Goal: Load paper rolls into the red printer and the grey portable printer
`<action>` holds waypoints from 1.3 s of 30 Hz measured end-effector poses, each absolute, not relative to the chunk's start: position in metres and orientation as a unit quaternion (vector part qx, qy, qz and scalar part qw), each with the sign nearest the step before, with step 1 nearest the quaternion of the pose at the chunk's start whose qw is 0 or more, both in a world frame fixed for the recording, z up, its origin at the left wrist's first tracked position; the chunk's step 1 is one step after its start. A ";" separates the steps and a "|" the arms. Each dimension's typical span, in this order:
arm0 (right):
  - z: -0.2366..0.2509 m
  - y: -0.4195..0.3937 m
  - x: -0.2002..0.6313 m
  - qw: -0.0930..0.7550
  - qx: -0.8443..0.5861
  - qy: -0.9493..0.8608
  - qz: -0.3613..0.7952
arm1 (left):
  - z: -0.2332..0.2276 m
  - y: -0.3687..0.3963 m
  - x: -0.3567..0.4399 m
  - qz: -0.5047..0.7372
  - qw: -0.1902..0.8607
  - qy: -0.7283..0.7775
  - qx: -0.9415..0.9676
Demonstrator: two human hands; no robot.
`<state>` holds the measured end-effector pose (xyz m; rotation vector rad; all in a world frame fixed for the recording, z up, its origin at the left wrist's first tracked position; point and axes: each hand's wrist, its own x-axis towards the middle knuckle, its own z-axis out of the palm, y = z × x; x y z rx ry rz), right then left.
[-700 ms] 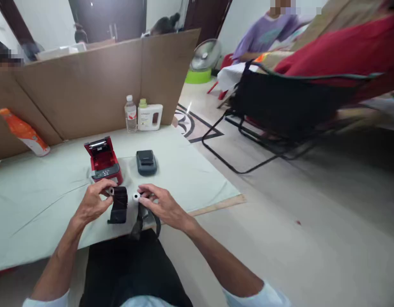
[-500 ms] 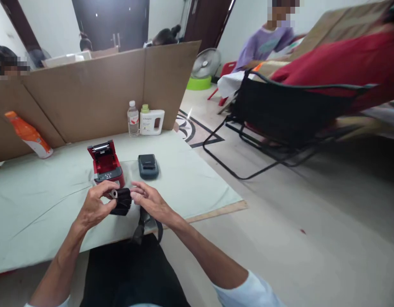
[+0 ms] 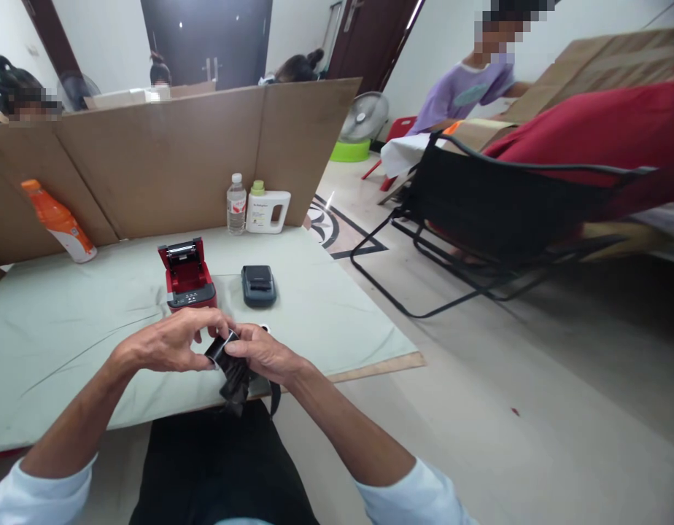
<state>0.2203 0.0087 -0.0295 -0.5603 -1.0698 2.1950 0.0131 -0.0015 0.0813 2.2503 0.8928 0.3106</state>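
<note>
Between my two hands, above the front edge of the table, is a small black roll (image 3: 220, 348) with a shiny surface. Crumpled black plastic (image 3: 235, 383) hangs down below it. My left hand (image 3: 178, 339) curls round the roll's left end, thumb below and fingers above. On its other side, my right hand (image 3: 263, 351) pinches the roll with thumb and fingers. Just beyond my hands stands a red and black label printer (image 3: 189, 281) with its lid raised. To its right lies a dark, closed handheld printer (image 3: 259, 286). Part of a small white thing shows behind my right hand.
Along the cardboard screen (image 3: 167, 160) stand an orange bottle (image 3: 60, 222), a water bottle (image 3: 236, 205) and a white jug (image 3: 268, 211). A pale cloth (image 3: 96, 321) covers the table. A black folding chair (image 3: 501, 197) and other people are at the right.
The black roll has turned, so its pale core end no longer faces me. My left hand has moved right, closer to my right hand, and loose black plastic now hangs below the roll.
</note>
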 end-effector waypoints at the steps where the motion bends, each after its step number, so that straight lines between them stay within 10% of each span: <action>1: -0.028 0.009 0.220 0.313 -0.214 -0.406 0.832 | 0.084 0.000 0.015 0.102 0.332 0.339 0.874; 21: -0.017 0.005 0.220 0.369 -0.114 -0.477 0.789 | 0.069 -0.002 0.012 0.254 0.442 0.280 0.813; 30: -0.010 0.008 0.227 0.328 -0.180 -0.540 0.754 | 0.114 -0.026 0.031 0.075 0.193 0.296 0.933; 39: -0.011 0.005 0.221 0.346 -0.131 -0.514 0.774 | 0.091 -0.017 0.019 0.194 0.316 0.290 0.882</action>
